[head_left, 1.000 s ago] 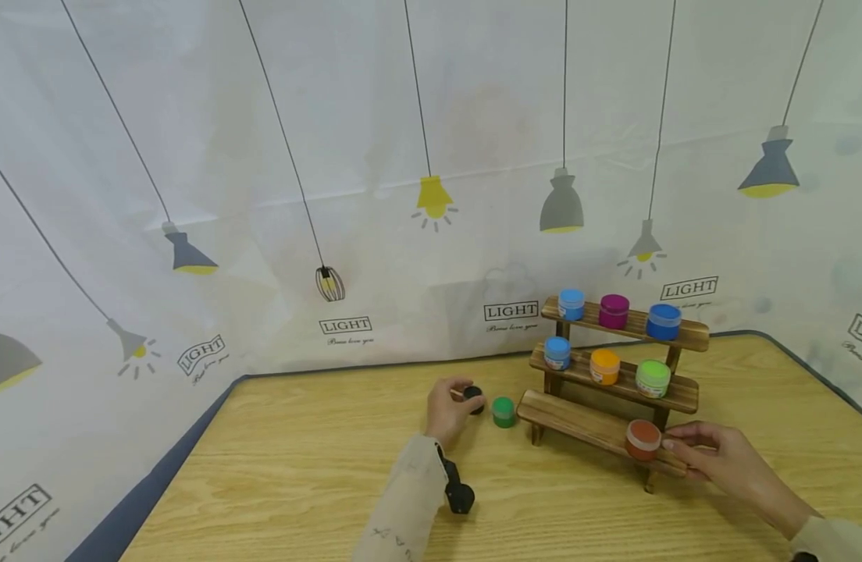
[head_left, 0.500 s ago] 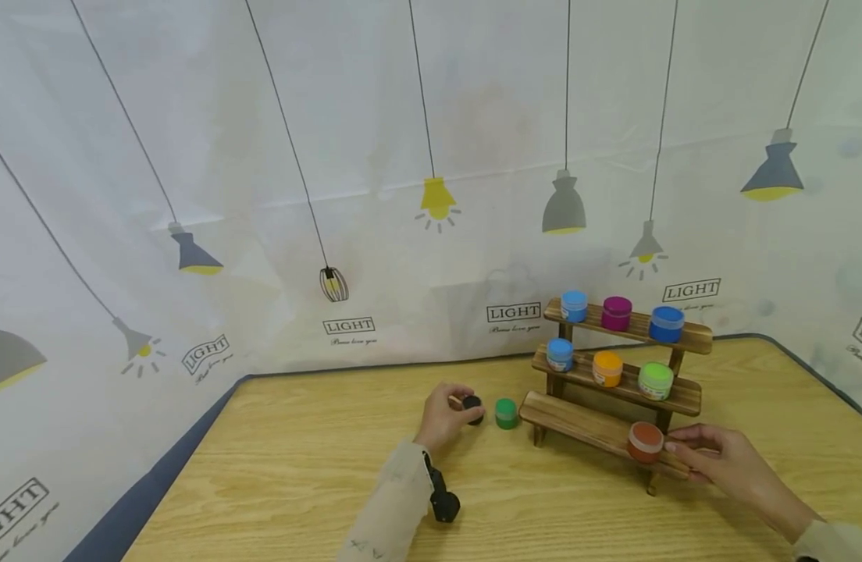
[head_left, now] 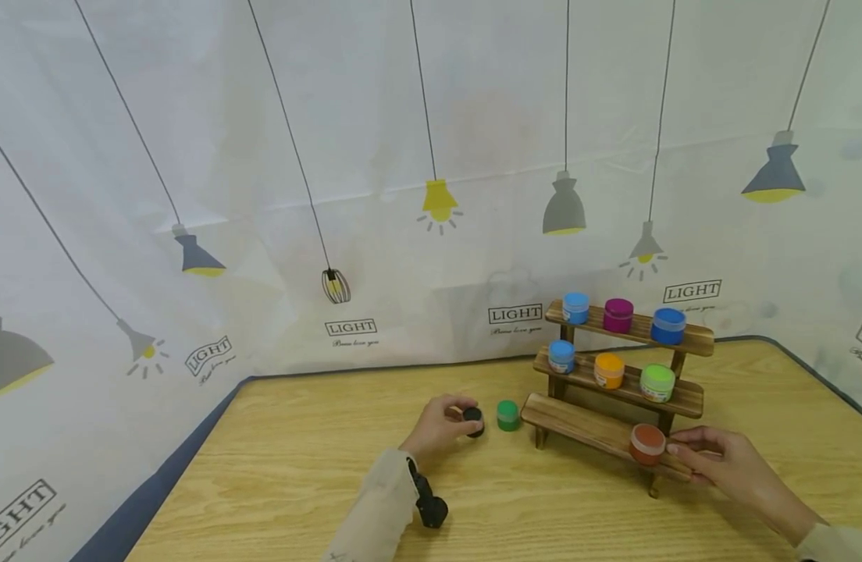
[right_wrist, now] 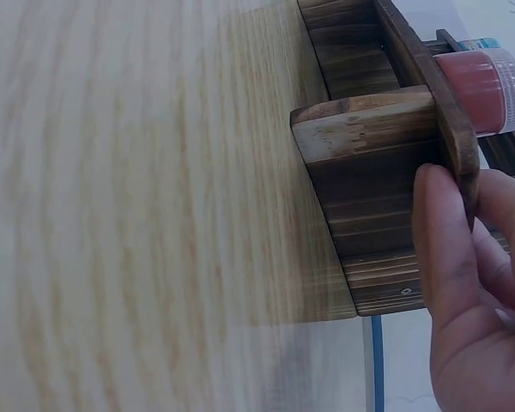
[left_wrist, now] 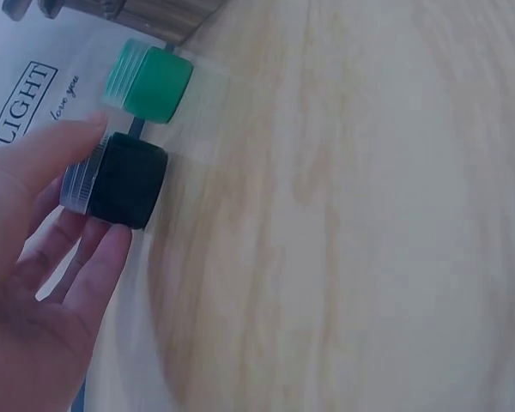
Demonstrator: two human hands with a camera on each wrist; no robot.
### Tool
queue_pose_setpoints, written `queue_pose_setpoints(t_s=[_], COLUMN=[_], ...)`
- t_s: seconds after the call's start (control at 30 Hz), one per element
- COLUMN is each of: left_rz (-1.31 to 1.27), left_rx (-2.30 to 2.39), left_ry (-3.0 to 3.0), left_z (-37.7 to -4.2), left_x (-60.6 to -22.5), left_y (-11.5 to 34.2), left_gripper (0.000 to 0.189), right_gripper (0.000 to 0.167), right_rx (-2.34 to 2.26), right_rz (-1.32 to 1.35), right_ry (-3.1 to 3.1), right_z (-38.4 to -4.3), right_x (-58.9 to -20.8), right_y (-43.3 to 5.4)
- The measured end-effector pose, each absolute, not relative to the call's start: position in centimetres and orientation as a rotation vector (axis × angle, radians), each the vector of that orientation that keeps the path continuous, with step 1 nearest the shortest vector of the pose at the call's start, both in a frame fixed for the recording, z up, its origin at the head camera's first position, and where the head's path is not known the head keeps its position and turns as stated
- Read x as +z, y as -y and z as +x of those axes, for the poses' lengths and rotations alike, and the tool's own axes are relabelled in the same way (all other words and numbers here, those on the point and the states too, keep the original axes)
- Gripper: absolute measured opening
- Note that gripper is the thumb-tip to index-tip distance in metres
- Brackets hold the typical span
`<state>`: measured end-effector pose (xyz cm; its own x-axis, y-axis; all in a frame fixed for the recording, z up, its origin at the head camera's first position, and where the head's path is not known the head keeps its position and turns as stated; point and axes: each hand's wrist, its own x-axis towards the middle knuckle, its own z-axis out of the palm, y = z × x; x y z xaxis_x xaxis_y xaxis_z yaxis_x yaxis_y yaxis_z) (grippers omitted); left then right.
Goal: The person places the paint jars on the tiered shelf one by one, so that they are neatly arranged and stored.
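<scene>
My left hand (head_left: 434,428) holds a small black paint jar (head_left: 474,422) at the table, thumb on one side and fingers on the other. In the left wrist view the black jar (left_wrist: 127,180) has a clear lid and dark contents. Just right of it stands a green jar (head_left: 507,416). With thumb and fingers my right hand (head_left: 735,462) pinches the right end of the lowest step (head_left: 578,423) of a three-tier wooden rack. Close to those fingers, a red-brown jar (head_left: 647,444) sits on that step; the right wrist view shows the thumb (right_wrist: 442,215) under the board.
The middle step carries a blue jar (head_left: 561,357), an orange jar (head_left: 609,371) and a lime green jar (head_left: 657,382). On the top step stand a light blue jar (head_left: 575,308), a purple jar (head_left: 618,315) and a darker blue jar (head_left: 668,325). A lamp-printed backdrop (head_left: 403,257) rises behind the table.
My left hand has brought the black jar a little nearer to me, along the table beside the green one. The right hand keeps its place at the rack's end.
</scene>
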<state>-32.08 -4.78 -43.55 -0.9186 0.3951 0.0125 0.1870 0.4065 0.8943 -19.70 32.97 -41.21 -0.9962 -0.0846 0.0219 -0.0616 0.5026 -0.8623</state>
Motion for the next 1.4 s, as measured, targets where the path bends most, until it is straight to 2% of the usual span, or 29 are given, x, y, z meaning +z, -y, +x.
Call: queue_pose_setpoints(t_s=[0.37, 0.6, 1.1, 1.4], left_rz=[0.577, 0.638, 0.596, 0.576], left_rx=[1.507, 1.520, 1.540, 1.555], left_ry=[-2.411, -2.362, -2.431, -2.451], left_z=[-31.7, -31.7, -31.5, -30.3], left_x=[-43.3, -43.3, -43.6, -43.0], left_y=[5.1, 5.2, 5.1, 5.1], left_gripper=[0.036, 0.046, 0.039, 0.039], right_gripper=[0.042, 0.043, 0.043, 0.043], right_rx=[-1.537, -1.550, -1.554, -1.562], right_rz=[-0.093, -0.056, -0.069, -0.091], right_ry=[-2.691, -2.658, -2.667, -2.669], right_z=[-19.6, -19.5, -19.6, -19.7], right_x=[-41.1, -41.1, -40.9, -41.1], right_y=[-33.0, -33.1, -32.9, -33.0])
